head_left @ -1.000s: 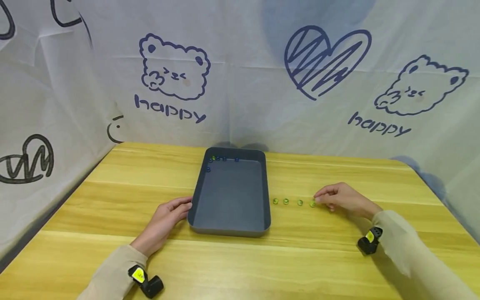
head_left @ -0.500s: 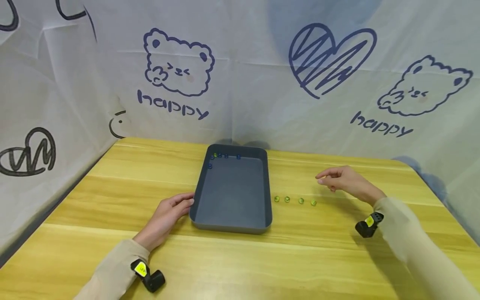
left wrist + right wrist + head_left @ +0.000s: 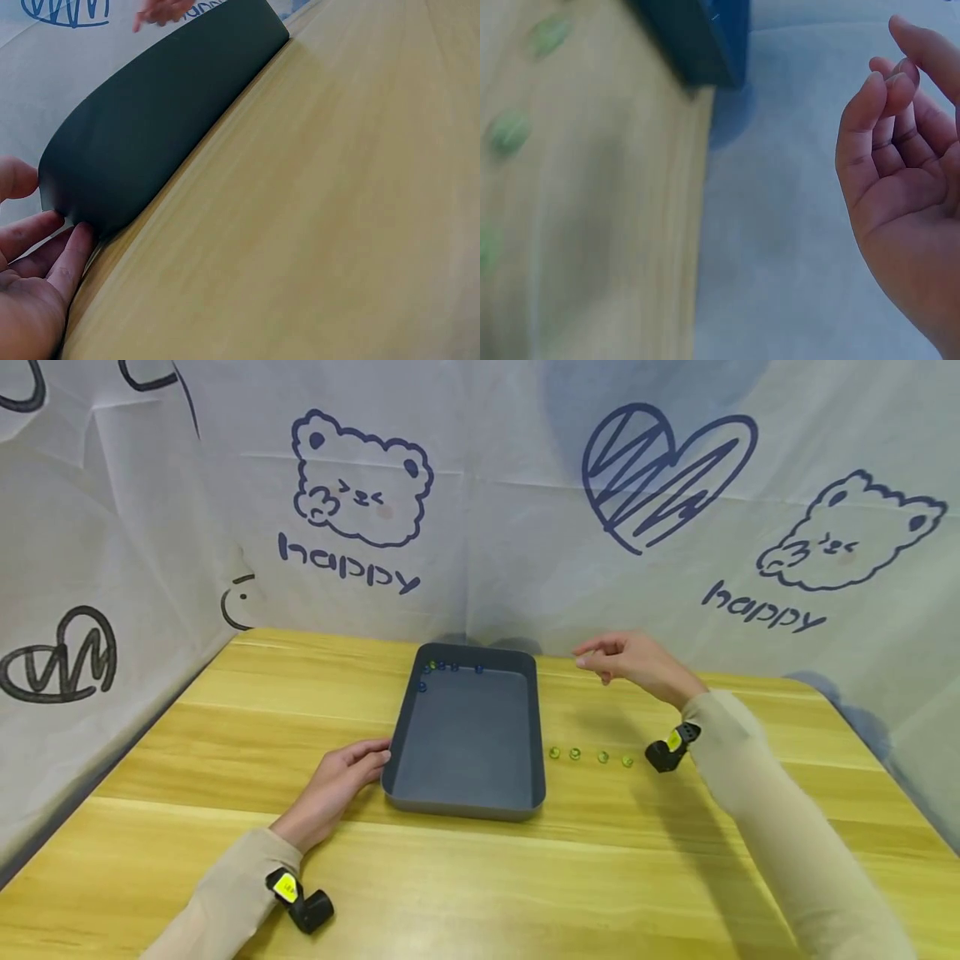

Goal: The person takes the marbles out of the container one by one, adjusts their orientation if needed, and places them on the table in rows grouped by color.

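**Gray tray, one hand on its side, the other up in the air**

Biggest first: a pale cloth with doodled bears and a heart fills the back, some drawings cut off at the top left. Below it is a wooden table, its near edge out of frame.

The tray sits mid-table, long axis running from the person's side toward the cloth. The wrist cams only catch bits of it: one outer wall on the left, a blurry corner on the right.

Beige sleeves run off the bottom, each with a black wrist camera. The left hand has its fingers resting against the tray's left wall, and its own cam chops part of it off. The right hand hangs above the table past the tray's far right corner, thumb and index tips apart, other fingers loosely bent.

Smallest: four green marbles line up right of the tray, crosswise to it, just smudges up close. Inside, blue marbles bunch near the far left corner around a hard-to-see green one.
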Tool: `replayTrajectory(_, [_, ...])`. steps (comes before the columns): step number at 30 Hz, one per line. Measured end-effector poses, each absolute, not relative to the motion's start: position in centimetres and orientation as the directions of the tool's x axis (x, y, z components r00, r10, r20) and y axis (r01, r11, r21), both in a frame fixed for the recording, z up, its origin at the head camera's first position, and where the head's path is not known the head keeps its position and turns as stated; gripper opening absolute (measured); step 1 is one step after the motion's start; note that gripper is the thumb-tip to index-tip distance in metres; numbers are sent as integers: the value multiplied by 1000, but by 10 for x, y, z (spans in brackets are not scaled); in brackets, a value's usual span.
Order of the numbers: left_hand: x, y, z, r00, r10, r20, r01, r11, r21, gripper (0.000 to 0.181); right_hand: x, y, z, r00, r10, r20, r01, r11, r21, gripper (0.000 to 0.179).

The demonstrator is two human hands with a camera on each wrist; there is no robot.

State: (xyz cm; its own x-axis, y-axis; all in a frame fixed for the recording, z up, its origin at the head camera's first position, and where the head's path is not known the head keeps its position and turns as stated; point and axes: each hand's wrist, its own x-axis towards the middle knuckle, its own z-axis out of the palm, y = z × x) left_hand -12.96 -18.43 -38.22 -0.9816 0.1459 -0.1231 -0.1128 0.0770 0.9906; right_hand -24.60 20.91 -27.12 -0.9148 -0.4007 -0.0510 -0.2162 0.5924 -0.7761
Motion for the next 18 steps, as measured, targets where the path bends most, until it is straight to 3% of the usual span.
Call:
replayTrajectory(9, [-130,-184,-383,-983,139,-118,-109,74,991,48,-276,142,-267,-938,-342,52,-201,417,-886,36])
replayTrajectory(18, [-128,-181,-385,-984,134,-115,-105,78,991,48,-296,94,-280,-933,-358,48,-185,360,-914,36])
